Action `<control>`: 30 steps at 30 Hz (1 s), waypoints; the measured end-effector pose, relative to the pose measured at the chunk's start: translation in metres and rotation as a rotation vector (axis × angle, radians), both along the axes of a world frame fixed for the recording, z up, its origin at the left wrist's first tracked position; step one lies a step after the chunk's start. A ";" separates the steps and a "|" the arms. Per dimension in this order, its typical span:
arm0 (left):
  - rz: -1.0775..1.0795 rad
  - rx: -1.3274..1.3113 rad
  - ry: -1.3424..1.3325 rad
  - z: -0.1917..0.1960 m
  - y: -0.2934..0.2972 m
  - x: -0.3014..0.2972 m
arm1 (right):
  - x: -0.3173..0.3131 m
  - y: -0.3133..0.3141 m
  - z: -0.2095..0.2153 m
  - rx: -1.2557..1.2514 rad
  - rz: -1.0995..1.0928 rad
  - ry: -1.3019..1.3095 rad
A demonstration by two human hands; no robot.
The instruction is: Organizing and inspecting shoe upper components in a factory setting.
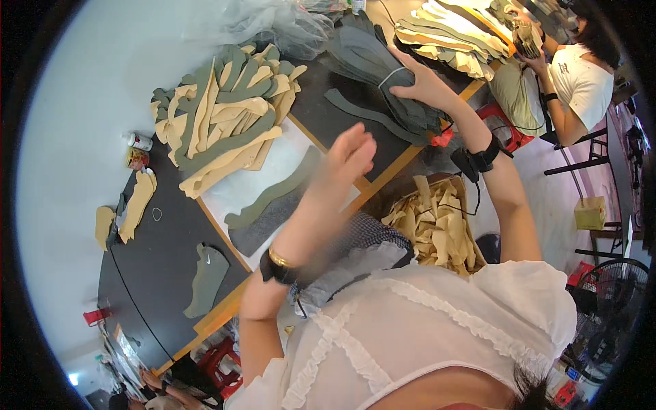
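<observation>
Dark grey strips, gathered in a banded bundle (369, 58), lie at the far side of the black table (171, 219), and through the head camera I see the right hand (427, 83) at them. That hand is open, thumb spread away from the fingers, laid against the bundle's right side beside the pale band (395, 75).

Left of it and nearer, the left hand (350, 154) hangs above the table, its wrist smeared by motion. Its fingers are loosely bent; I cannot tell whether they close on anything. Just to its left, a grey-green wavy strip (270, 198) lies partly over a dark textured pad (263, 222) on a white sheet (249, 184).

A single dark strip (362, 115) lies on the near side of the bundle, between the two hands as I view them. Far left of the left hand I have a heap of beige and grey-green pieces (225, 113), with clear plastic (273, 27) beyond it. Nearer and left, a grey-green piece (208, 281) lies apart on the table.

Near right, off the table's edge, a box of beige scraps (437, 229) stands below the right forearm. At the far right, a co-worker (581, 85) holds pieces (527, 39) beside more beige and grey-green strips (451, 37).
</observation>
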State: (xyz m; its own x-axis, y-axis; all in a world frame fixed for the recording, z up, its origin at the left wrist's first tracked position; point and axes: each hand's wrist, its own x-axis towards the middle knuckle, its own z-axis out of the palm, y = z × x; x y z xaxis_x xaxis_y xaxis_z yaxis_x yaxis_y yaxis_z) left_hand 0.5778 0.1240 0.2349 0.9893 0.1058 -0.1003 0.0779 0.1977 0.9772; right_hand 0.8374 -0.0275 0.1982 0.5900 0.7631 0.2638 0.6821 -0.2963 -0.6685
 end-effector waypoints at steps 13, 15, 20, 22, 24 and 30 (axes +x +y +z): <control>0.099 -0.520 -0.004 0.000 -0.012 0.152 | -0.049 -0.017 0.052 0.172 0.128 -0.147; 0.124 -0.608 -0.024 -0.002 -0.012 0.150 | -0.046 -0.024 0.068 0.066 -0.031 0.041; 0.066 -0.604 0.030 0.003 -0.004 0.148 | -0.045 -0.026 0.066 0.253 0.103 -0.356; 0.117 -0.469 0.058 0.004 -0.007 0.146 | -0.049 -0.026 0.067 0.135 0.009 -0.358; 0.113 -0.487 0.053 -0.003 -0.005 0.148 | -0.051 -0.021 0.065 0.118 0.042 -0.505; 0.188 -0.501 0.128 -0.011 -0.008 0.151 | -0.048 -0.017 0.057 0.033 0.135 -0.617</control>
